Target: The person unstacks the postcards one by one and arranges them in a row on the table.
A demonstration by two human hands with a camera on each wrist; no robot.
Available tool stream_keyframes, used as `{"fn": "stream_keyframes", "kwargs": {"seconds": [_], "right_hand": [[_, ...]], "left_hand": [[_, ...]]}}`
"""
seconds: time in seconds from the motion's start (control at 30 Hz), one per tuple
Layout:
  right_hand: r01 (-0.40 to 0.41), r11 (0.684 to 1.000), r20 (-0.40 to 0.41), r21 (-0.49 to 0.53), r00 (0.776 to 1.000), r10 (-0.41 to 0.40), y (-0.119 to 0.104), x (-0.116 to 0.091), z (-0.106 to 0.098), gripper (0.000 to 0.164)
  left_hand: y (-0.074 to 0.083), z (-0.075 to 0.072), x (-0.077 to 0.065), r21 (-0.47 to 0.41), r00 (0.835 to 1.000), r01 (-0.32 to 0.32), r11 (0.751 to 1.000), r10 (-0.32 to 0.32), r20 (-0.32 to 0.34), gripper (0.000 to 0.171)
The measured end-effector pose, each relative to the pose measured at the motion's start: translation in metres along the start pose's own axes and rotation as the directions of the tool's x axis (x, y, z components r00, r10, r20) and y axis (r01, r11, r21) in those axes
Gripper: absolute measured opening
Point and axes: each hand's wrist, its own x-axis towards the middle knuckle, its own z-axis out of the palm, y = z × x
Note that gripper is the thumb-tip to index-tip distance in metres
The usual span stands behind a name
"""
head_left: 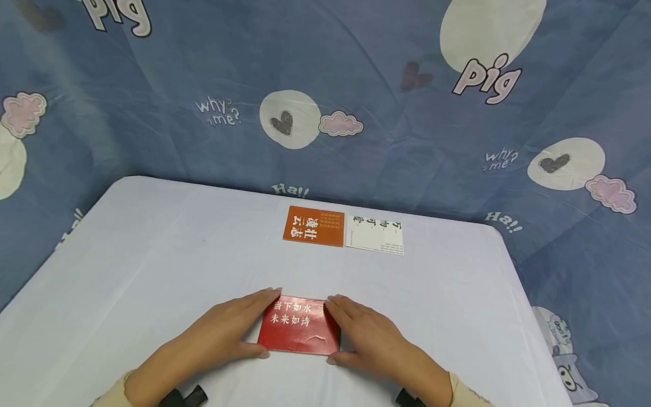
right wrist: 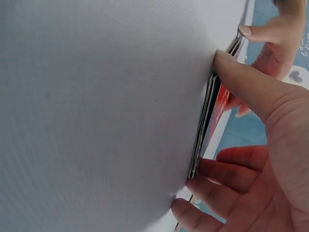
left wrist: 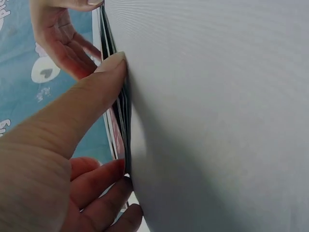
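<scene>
A small stack of cards [head_left: 300,334] lies on the white table in front of me, its top card red with white Chinese writing. My left hand [head_left: 226,328] grips the stack's left side, thumb at the near corner and fingers at the far corner. On the right side my right hand [head_left: 373,338] holds it the same way. Both wrist views show the edges of several layered cards [right wrist: 205,123] between thumb and fingers. Farther back, an orange card [head_left: 333,233] with white characters lies beside a white card [head_left: 373,240] with dark characters.
The white tabletop [head_left: 152,265] reaches back to a blue curtain [head_left: 366,152] printed with clouds, hearts and words. The orange and white cards lie near the table's back edge. Beige sleeves [head_left: 465,393] and black wrist gear [head_left: 183,397] show at the bottom.
</scene>
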Motion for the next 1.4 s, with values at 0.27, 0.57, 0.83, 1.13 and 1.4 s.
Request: {"fn": "stream_keyframes", "kwargs": {"seconds": [0.27,0.57,0.83,1.13,1.4], "right_hand": [[-0.017,0.999,-0.022,0.045,1.0,0.018,-0.003,0.0,0.002,0.091],[-0.085,0.99,-0.012,0.112,0.996,0.087,-0.004,-0.003,0.0,0.091],[-0.078,0.987,-0.015,0.142,0.997,0.081,-0.004,-0.001,0.001,0.092],[-0.107,0.978,0.032,0.179,0.994,0.103,-0.002,0.003,-0.002,0.095],[-0.079,0.983,0.022,0.165,0.997,0.076,-0.001,0.012,-0.017,0.091]], "left_hand": [[-0.001,0.0,-0.003,-0.022,1.0,0.006,1.0,-0.006,-0.014,0.1],[-0.003,0.007,0.002,-0.036,1.0,-0.007,0.999,0.006,-0.019,0.101],[-0.003,0.003,-0.001,-0.058,1.0,0.01,0.998,-0.011,-0.015,0.102],[-0.002,-0.006,0.001,-0.108,0.999,0.052,0.993,-0.05,0.019,0.107],[-0.004,-0.019,0.003,-0.118,0.999,0.034,0.992,-0.035,-0.009,0.112]]}}
